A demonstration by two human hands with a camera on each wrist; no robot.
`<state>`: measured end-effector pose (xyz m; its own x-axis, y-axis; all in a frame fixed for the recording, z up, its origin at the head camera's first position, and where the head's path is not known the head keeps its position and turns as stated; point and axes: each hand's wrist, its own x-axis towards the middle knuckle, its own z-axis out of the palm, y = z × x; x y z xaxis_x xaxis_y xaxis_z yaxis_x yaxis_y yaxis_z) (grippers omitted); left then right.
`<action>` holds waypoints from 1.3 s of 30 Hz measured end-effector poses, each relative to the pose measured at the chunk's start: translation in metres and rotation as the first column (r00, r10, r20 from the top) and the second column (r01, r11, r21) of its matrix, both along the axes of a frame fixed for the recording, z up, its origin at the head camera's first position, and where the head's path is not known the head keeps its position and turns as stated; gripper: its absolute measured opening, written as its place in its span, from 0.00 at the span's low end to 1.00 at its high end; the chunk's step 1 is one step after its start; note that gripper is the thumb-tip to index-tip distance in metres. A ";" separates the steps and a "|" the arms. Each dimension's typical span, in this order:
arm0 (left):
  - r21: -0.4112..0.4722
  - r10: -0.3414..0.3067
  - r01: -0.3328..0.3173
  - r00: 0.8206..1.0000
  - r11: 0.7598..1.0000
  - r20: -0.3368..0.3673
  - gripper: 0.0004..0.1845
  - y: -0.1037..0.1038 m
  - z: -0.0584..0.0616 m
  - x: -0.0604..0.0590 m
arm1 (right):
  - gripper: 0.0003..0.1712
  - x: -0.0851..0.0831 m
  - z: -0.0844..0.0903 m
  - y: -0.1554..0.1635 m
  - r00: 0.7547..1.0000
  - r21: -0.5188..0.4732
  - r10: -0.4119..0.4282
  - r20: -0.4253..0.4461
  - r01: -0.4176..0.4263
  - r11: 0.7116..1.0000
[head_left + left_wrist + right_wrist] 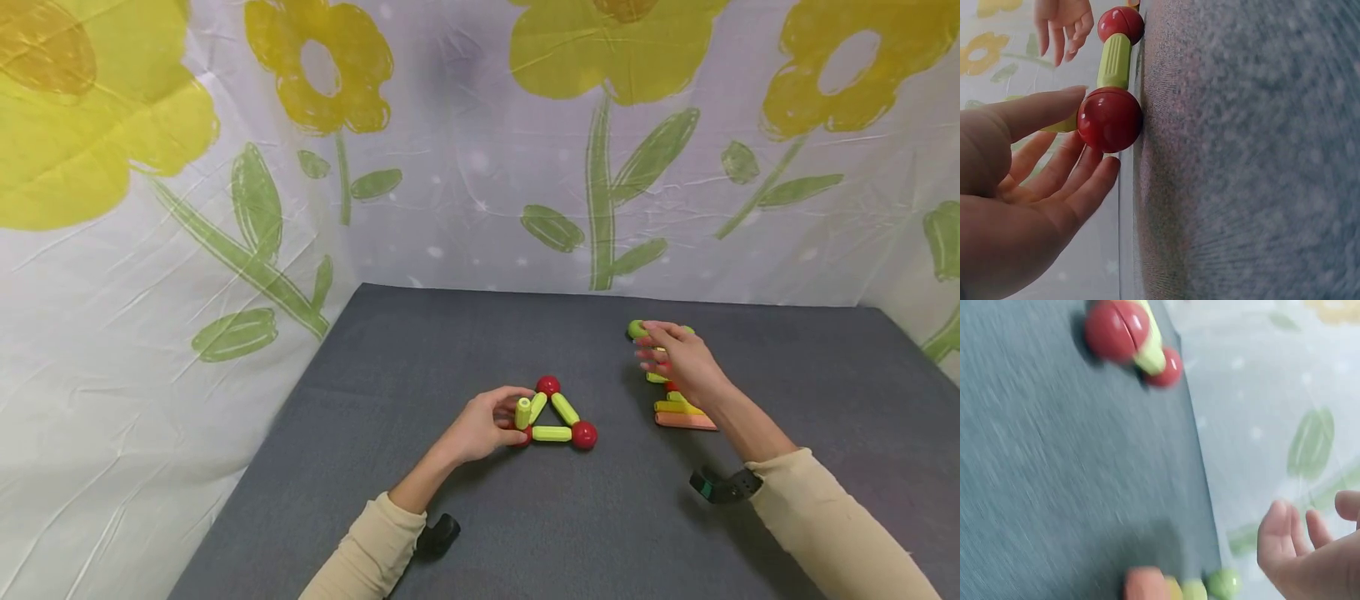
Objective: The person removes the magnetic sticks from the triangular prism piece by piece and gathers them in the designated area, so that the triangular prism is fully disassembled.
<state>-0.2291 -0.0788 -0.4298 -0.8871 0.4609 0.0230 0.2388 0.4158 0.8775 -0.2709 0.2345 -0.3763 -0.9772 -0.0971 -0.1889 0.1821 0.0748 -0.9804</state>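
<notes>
Triangle frame, built of red balls and yellow-green rods, is lying flat on the dark grey tabletop; all places below are taken from it. Working left to right. Left of the frame and nearer the wearer, a loose cream sleeve is ending short of the wrist. Left hand is coming in at the frame's left side, thumb and curled fingers pinching around the left corner ball, presumably steadying that corner. Upright rod is standing on this same ball beside the fingers, probably kept straight by the grip. Ball is looking like glossy hard plastic, round, with a fine seam; the frame's rods are faceted, one showing grooves along its side. Far corner ball and right corner ball are closing the shape, untouched.

Right of the frame and farther back, right hand is hovering over spare pieces, fingers loosely spread, nothing pinched; its wrist view is showing it apart from them. Beneath it, a green ball is sitting at the far end, a yellow rod and smooth orange rod at the near end, seemingly grouped off the frame for easy picking. Others are partly hidden.
</notes>
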 end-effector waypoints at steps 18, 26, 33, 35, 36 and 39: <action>-0.018 0.031 -0.030 0.999 0.999 0.019 0.29 0.001 0.001 0.002 | 0.33 0.033 -0.025 -0.078 0.925 -0.181 0.377 0.048 -0.364 0.914; -0.015 0.015 -0.015 1.000 1.000 -0.007 0.30 0.000 0.000 0.003 | 0.31 0.038 -0.031 -0.101 0.870 -0.269 0.492 0.011 -0.471 0.840; -0.019 0.021 -0.021 1.000 1.000 -0.015 0.30 0.000 0.001 0.003 | 0.25 0.040 -0.036 -0.113 0.891 -0.195 0.454 0.018 -0.442 0.875; -0.016 0.021 -0.022 1.000 1.000 -0.015 0.29 0.000 0.001 0.003 | 0.25 0.040 -0.038 -0.115 0.896 -0.169 0.444 0.017 -0.435 0.884; -0.014 0.020 -0.021 1.000 1.000 -0.016 0.29 0.000 0.001 0.003 | 0.25 0.040 -0.038 -0.116 0.896 -0.159 0.443 0.014 -0.435 0.886; -0.008 0.026 -0.026 1.000 1.000 -0.015 0.28 0.000 0.002 0.003 | 0.26 0.040 -0.039 -0.120 0.895 -0.125 0.447 -0.004 -0.444 0.887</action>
<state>-0.2264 -0.0791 -0.4283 -0.8982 0.4383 0.0327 0.2411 0.4291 0.8705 -0.2310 0.1148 -0.4152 -0.8212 -0.5442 -0.1716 0.1812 0.0364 -0.9828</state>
